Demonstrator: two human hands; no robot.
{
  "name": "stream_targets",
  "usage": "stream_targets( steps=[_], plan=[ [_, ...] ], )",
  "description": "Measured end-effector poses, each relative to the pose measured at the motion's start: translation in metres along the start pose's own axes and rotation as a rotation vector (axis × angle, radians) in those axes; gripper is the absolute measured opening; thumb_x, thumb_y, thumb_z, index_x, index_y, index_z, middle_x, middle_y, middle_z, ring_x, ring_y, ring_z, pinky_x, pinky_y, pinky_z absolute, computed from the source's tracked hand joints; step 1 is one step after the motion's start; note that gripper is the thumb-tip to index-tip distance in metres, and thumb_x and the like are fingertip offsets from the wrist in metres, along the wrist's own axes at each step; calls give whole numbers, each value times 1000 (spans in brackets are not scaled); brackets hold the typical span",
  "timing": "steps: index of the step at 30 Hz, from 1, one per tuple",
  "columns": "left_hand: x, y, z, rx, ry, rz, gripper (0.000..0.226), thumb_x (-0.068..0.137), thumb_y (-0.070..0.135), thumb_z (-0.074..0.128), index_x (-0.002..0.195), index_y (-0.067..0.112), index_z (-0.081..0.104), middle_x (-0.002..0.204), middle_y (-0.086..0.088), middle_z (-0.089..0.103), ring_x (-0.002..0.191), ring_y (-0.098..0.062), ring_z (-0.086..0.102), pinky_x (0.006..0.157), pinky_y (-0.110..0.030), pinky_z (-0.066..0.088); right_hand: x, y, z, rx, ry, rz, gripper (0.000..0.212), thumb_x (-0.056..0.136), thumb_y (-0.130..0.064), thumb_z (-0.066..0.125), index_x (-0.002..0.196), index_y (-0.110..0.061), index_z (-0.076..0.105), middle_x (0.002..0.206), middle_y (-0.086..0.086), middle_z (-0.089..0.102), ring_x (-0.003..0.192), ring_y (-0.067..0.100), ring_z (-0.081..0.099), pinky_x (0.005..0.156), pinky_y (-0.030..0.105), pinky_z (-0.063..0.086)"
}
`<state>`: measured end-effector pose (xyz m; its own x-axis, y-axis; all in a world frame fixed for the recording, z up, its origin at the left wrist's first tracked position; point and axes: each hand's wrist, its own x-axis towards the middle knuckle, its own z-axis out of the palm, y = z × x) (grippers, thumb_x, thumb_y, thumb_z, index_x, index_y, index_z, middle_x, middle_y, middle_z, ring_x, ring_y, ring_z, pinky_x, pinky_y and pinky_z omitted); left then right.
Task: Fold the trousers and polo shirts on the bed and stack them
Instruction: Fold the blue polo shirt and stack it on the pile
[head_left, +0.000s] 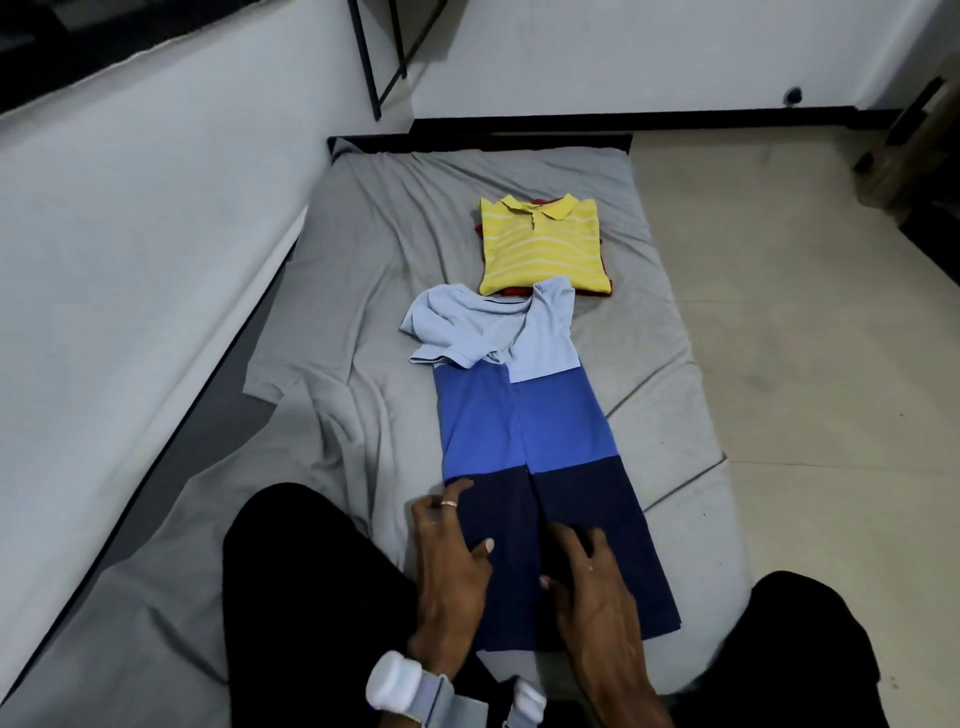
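Blue polo, sides folded in, lies lengthwise on near side of stack, collar touching stack's edge. Left hand and right hand, fingers spread and unclenched, rest on hem, the end farthest from stack. Advice: pinch both hem corners evenly, carry hem toward stack, keep side folds aligned.

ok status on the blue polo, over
Blue polo sides folded in, not stacked. Left hand and right hand open on its hem. Folded yellow polo lies at its collar end.
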<state>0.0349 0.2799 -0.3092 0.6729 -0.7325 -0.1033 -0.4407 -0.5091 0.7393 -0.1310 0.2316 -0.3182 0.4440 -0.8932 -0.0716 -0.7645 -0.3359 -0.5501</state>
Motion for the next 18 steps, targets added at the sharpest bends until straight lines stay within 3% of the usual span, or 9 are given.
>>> stream_targets(
  steps=[4, 7, 9, 11, 14, 16, 18],
  plan=[
    [-5, -8, -7, 28, -148, 1, 62, 86, 10, 81, 129, 44, 50, 118, 6, 53, 105, -7, 52, 82, -9, 37, -4, -6, 5, -66, -42, -96, 46, 97, -28, 68, 134, -50, 50, 126, -7, 42, 109, 10, 48, 68, 26, 55],
    [-3, -22, -11, 6, -234, -16, 61, 76, 7, 86, 112, 43, 52, 120, 8, 63, 107, -8, 62, 78, -2, 42, -1, -6, 6, -161, -33, -35, 64, 74, 2, 77, 122, -38, 63, 125, 2, 54, 105, 22, 58, 61, 31, 58],
    [-3, -26, -13, 20, -260, -24, 62, 72, 6, 88, 108, 42, 52, 120, 7, 65, 106, -9, 64, 79, -4, 44, 1, -5, 5, -237, 1, -50, 61, 62, 8, 81, 109, -30, 72, 116, 3, 60, 96, 23, 61, 55, 30, 56],
    [-11, -24, -14, 81, -247, -12, 65, 70, 8, 90, 112, 40, 50, 121, 7, 55, 108, -11, 59, 82, -9, 42, 1, -7, 6, -242, 10, -90, 52, 65, 1, 81, 107, -29, 72, 111, 1, 59, 92, 20, 59, 53, 28, 54],
    [-25, -10, -11, 316, -171, 10, 80, 68, 23, 93, 128, 41, 43, 131, 5, 28, 121, -17, 40, 103, -26, 43, -2, -8, 12, -230, -35, -144, 45, 84, -26, 74, 125, -35, 59, 122, -2, 54, 104, 19, 55, 69, 31, 58],
    [-29, -3, -9, 429, -168, 12, 86, 66, 32, 94, 132, 41, 40, 143, 5, 14, 130, -20, 28, 112, -37, 37, -2, -6, 14, -237, -58, -123, 50, 82, -40, 79, 126, -37, 57, 125, -2, 54, 109, 20, 54, 75, 32, 58],
    [-26, 1, -8, 441, -154, 31, 81, 66, 39, 93, 131, 40, 43, 149, 7, 6, 135, -19, 23, 111, -40, 34, 4, -4, 13, -232, -41, -93, 48, 80, -39, 81, 123, -35, 60, 124, -3, 54, 110, 19, 53, 75, 30, 57]
  ],
)
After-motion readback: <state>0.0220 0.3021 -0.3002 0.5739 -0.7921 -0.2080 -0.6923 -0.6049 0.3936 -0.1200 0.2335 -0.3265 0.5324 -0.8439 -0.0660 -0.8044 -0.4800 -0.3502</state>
